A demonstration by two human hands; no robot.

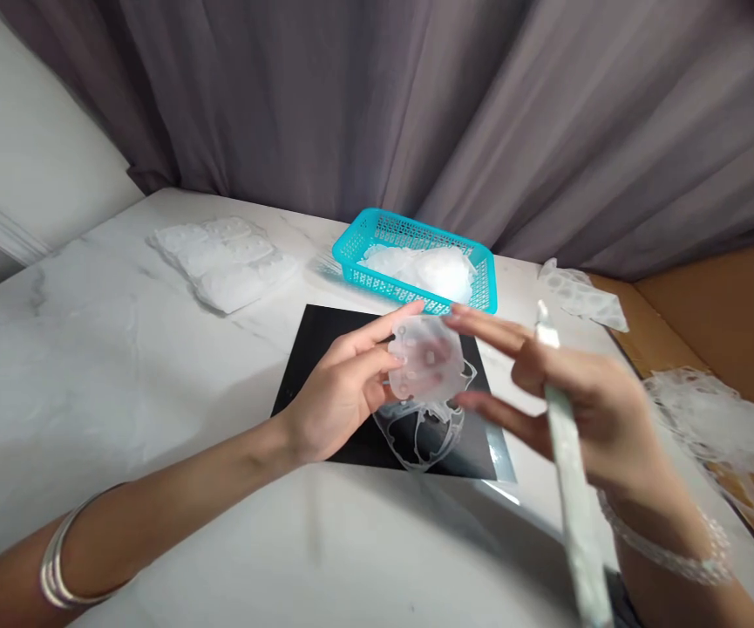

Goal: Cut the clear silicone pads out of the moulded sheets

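My left hand point(343, 388) grips a frosted, translucent, flat piece point(427, 358) with rounded corners, small holes and raised marks, looking like silicone. It is held up above a black mat point(343, 436). My right hand point(586, 410) has a long, pale, pen-like tool point(566, 471) lodged between thumb and palm, its narrow tip pointing up and away. The right fingers reach out to the right edge of the piece; they are slightly blurred, and I cannot tell how firmly they touch. Thin clear trimmed scraps point(422, 436) lie on the mat beneath.
Behind the mat stands a turquoise perforated basket point(350, 249) holding whitish translucent pieces. Stacked clear sheets point(223, 257) lie at the back left, another sheet point(582, 295) at the back right. A tangled heap of clear strips point(723, 423) sits in a cardboard box point(730, 305) on the right.
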